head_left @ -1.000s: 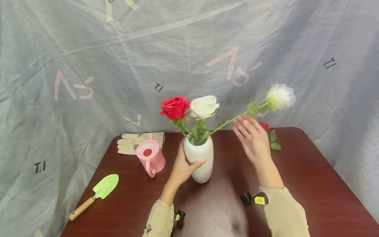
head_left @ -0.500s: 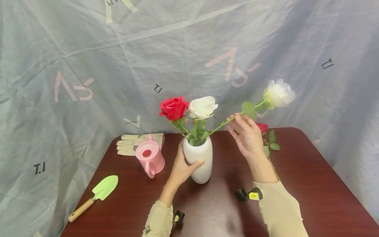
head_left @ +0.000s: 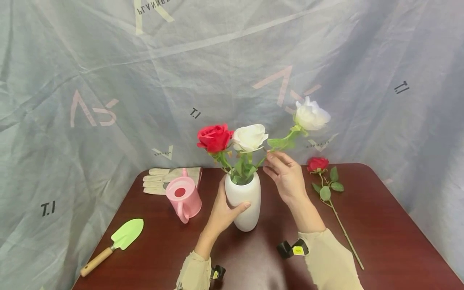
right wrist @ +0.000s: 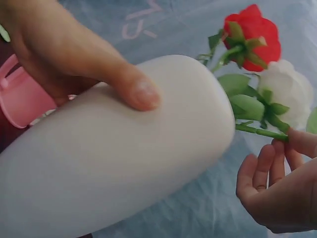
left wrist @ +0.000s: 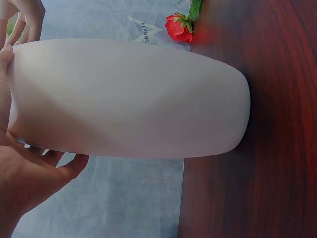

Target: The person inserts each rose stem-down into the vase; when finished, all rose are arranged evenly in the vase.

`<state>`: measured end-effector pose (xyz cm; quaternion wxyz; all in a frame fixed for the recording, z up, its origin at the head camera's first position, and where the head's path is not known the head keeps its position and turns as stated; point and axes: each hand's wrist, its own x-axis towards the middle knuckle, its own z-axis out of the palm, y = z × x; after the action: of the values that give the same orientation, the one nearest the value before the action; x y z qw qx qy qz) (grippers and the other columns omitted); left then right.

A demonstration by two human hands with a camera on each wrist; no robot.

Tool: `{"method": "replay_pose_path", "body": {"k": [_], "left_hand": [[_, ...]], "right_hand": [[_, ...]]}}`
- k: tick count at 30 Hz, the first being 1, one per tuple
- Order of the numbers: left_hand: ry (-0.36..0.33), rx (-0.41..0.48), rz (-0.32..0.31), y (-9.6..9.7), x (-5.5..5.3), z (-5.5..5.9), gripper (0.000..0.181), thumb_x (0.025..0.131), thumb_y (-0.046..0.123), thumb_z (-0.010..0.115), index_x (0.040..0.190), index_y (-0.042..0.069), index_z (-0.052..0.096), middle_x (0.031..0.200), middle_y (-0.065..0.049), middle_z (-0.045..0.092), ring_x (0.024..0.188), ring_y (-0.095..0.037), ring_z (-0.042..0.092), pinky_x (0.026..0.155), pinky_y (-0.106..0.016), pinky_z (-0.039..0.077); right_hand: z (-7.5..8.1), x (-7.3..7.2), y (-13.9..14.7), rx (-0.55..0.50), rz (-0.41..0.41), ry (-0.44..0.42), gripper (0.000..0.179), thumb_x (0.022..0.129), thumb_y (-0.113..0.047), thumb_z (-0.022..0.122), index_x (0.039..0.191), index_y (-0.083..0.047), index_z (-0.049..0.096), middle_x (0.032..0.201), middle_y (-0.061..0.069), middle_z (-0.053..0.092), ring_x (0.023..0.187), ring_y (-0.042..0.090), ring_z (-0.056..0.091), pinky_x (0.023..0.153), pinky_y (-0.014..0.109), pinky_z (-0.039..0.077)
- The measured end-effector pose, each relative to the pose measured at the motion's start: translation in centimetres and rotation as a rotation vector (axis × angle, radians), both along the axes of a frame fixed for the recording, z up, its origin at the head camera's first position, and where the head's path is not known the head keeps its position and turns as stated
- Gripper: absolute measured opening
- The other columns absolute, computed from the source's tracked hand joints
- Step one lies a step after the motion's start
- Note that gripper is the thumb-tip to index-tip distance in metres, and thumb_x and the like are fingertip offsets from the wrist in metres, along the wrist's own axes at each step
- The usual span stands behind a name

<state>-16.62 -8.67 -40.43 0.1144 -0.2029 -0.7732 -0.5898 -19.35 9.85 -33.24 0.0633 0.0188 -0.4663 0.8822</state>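
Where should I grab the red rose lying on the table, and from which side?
Probably by the leafless lower stem, from above on the near side: the red rose lies down, leaves clustered toward the bloom, stem end pointing nearward.

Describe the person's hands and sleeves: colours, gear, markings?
The left hand and right hand are ungloved. Both sleeves are beige. A black device with a yellow patch sits near each sleeve's end; the right patch bears dark print. No cables show.
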Motion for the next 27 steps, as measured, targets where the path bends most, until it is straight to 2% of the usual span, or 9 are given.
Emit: {"method": "replay_pose_path", "body": {"k": [8,12,14,17,18,20,23,25,27], "left_hand": [[0.017,0.005,-0.01,-0.1,0.3,-0.6,0.092,0.073,0.012,0.078,0.144,0.004,0.021,0.136,-0.011,0.04,0.119,-0.025,0.043,0.098,-0.048,0.034],[0.032,0.004,-0.01,0.0,0.3,-0.7,0.093,0.072,0.011,0.078,0.145,0.005,0.02,0.135,-0.012,0.04,0.118,-0.025,0.043,0.097,-0.047,0.035],[0.035,0.001,-0.014,0.0,0.3,-0.7,0.093,0.073,0.012,0.078,0.145,0.005,0.02,0.135,-0.012,0.04,0.117,-0.025,0.044,0.097,-0.047,0.035],[0.036,0.003,-0.024,0.1,0.1,-0.7,0.093,0.073,0.011,0.078,0.145,0.005,0.019,0.135,-0.011,0.04,0.117,-0.025,0.043,0.097,-0.047,0.035],[0.035,0.006,-0.029,0.2,0.0,-0.7,0.093,0.074,0.011,0.078,0.145,0.005,0.019,0.135,-0.012,0.039,0.117,-0.025,0.043,0.097,-0.047,0.035],[0.048,0.008,-0.03,0.1,-0.6,-1.6,0.093,0.074,0.018,0.078,0.146,0.011,0.019,0.136,-0.006,0.039,0.118,-0.021,0.043,0.097,-0.045,0.035],[0.05,0.009,-0.023,0.0,-1.3,-2.4,0.094,0.073,0.023,0.079,0.146,0.019,0.019,0.136,-0.001,0.039,0.119,-0.018,0.042,0.098,-0.045,0.034],[0.059,0.006,-0.013,-0.1,-1.7,-2.8,0.095,0.073,0.025,0.079,0.146,0.021,0.019,0.136,0.0,0.04,0.118,-0.017,0.043,0.098,-0.045,0.034],[0.046,0.012,-0.011,-0.1,-1.2,-2.1,0.094,0.073,0.018,0.079,0.146,0.016,0.02,0.135,-0.006,0.041,0.118,-0.022,0.043,0.098,-0.048,0.034]], "right_hand": [[-1.5,0.6,-1.1,0.141,-0.035,-0.006,0.015,0.086,-0.001,0.063,0.079,-0.013,0.068,0.087,0.001,0.067,0.083,0.017,0.061,0.084,0.036,0.048],[-1.9,0.6,-1.3,0.302,-0.076,-0.005,0.003,0.083,-0.003,0.067,0.084,-0.006,0.069,0.086,0.002,0.067,0.087,0.016,0.06,0.083,0.035,0.048],[-2.2,0.7,-1.3,0.43,-0.064,-0.009,0.014,0.082,-0.007,0.068,0.095,-0.002,0.068,0.094,0.004,0.066,0.094,0.016,0.059,0.085,0.035,0.047],[-2.8,1.1,-0.7,0.548,0.037,0.009,0.039,0.085,-0.015,0.066,0.12,0.0,0.058,0.119,0.008,0.058,0.111,0.017,0.052,0.093,0.038,0.041],[-3.1,1.4,-0.3,0.552,0.087,0.007,0.046,0.086,-0.017,0.064,0.128,-0.001,0.052,0.128,0.009,0.052,0.117,0.019,0.048,0.096,0.04,0.039],[-3.9,2.0,0.7,0.511,0.171,-0.004,0.057,0.089,-0.018,0.059,0.139,-0.002,0.038,0.141,0.01,0.037,0.125,0.023,0.039,0.101,0.044,0.033],[-5.8,2.8,2.5,0.413,0.229,-0.051,0.058,0.092,-0.014,0.05,0.143,0.002,0.026,0.147,0.012,0.025,0.126,0.024,0.036,0.101,0.044,0.033],[-7.1,3.1,3.7,0.374,0.228,-0.083,0.055,0.093,-0.012,0.047,0.142,0.004,0.026,0.143,0.01,0.03,0.124,0.022,0.039,0.099,0.041,0.036],[-8.3,3.4,4.7,0.347,0.227,-0.097,0.051,0.095,-0.014,0.046,0.139,0.007,0.029,0.135,0.006,0.042,0.119,0.019,0.045,0.095,0.037,0.041]]}}
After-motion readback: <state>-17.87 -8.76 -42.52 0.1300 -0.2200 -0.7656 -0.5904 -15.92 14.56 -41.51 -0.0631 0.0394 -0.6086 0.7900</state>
